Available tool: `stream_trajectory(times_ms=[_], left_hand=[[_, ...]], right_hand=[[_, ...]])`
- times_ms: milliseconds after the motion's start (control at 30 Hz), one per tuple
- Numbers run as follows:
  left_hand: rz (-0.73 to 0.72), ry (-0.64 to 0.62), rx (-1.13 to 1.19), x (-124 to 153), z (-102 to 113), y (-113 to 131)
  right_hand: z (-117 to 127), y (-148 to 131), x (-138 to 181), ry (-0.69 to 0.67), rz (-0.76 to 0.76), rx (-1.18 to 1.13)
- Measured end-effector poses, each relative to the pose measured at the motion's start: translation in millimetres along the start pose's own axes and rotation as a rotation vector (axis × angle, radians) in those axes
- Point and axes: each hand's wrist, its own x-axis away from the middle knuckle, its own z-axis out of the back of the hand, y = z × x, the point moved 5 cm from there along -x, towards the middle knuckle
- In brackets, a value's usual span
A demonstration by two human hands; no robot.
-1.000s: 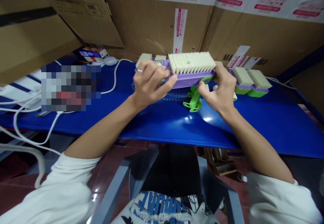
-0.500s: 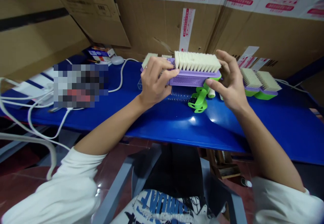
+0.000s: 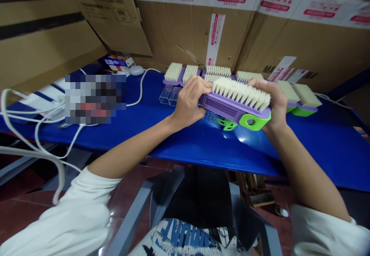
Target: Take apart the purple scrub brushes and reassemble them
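Between my two hands a purple brush head (image 3: 221, 107) with cream bristles is held above the table, bristles up and tilted down to the right. A bright green end piece (image 3: 254, 122) with a round hole sits on its right end. My left hand (image 3: 190, 100) grips the left end, thumb and fingers closed on it. My right hand (image 3: 274, 101) is wrapped round the right end from behind, its fingertips partly hidden. Under the brush lie loose green plastic parts (image 3: 227, 124) and small shiny pieces (image 3: 212, 116) that look like screws.
Several similar brush heads (image 3: 173, 73) stand in a row along the back of the blue table (image 3: 185, 148). A clear plastic tray (image 3: 167, 95) lies at their left. White cables (image 3: 37, 121) and a blurred patch fill the left side. Cardboard boxes (image 3: 185, 28) wall off the back.
The brush has come down and to the right, and its right end has swung nearer, showing the green end piece. Both hands moved with it; the right hand now wraps round behind that end.
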Motion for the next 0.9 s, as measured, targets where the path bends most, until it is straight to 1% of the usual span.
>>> stream_trajectory(times_ms=[100,167,233,367,433,533,667,767,900], left_hand=[[-0.004,0.002,0.022,-3,-1,2],[-0.017,0.013,0.033,-5,-1,3],[-0.027,0.023,0.038,-6,0,4],[-0.033,0.015,0.011,-9,4,0],[-0.004,0.002,-0.021,-9,6,-6],[0.065,-0.018,-0.060,-7,9,-16],[0.087,-0.026,-0.054,-5,9,-19],[0.136,-0.039,-0.064,-2,7,-20],[0.196,-0.059,-0.077,4,6,-30]], right_hand=[[-6,-6,5,0.014,0.007,-0.102],[-8,-8,6,0.011,0.020,-0.123],[-7,-7,4,0.009,0.022,-0.114],[-2,-1,-1,-0.005,-0.026,-0.054],[0,0,-1,-0.016,-0.030,-0.041],[2,-2,0,-0.087,0.020,-0.038],[3,-2,-1,-0.174,0.086,0.027],[4,-1,-3,-0.181,0.081,0.094],[7,0,-6,-0.156,0.096,0.153]])
